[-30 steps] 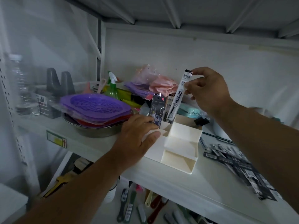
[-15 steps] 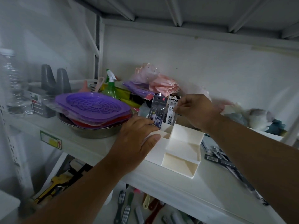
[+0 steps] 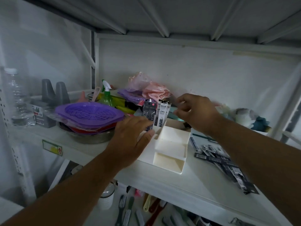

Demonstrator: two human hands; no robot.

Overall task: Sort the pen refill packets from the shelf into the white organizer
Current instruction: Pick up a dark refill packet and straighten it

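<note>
right hand (image 3: 196, 112) had let go – fingers loose, empty – just beside white refill packet (image 3: 162, 114), now upright in organizer (image 3: 172, 142) rear slot. left hand (image 3: 130, 141) braced its side w/ flat fingers. remaining packets (image 3: 219, 159) lay well right.

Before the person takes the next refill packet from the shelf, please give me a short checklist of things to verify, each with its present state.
1. White packet stands in the rear slot of the white organizer: ok.
2. Right hand holds nothing, fingers loosely curled beside that packet: ok.
3. Left hand steadies the organizer's left side: ok.
4. More loose packets lie on the shelf to the right of the organizer, within view: ok.
5. Front compartments of the organizer are free for packets: ok.
6. Dark packet is fully seated in its slot: cannot tell, the left hand hides its bottom.
</note>
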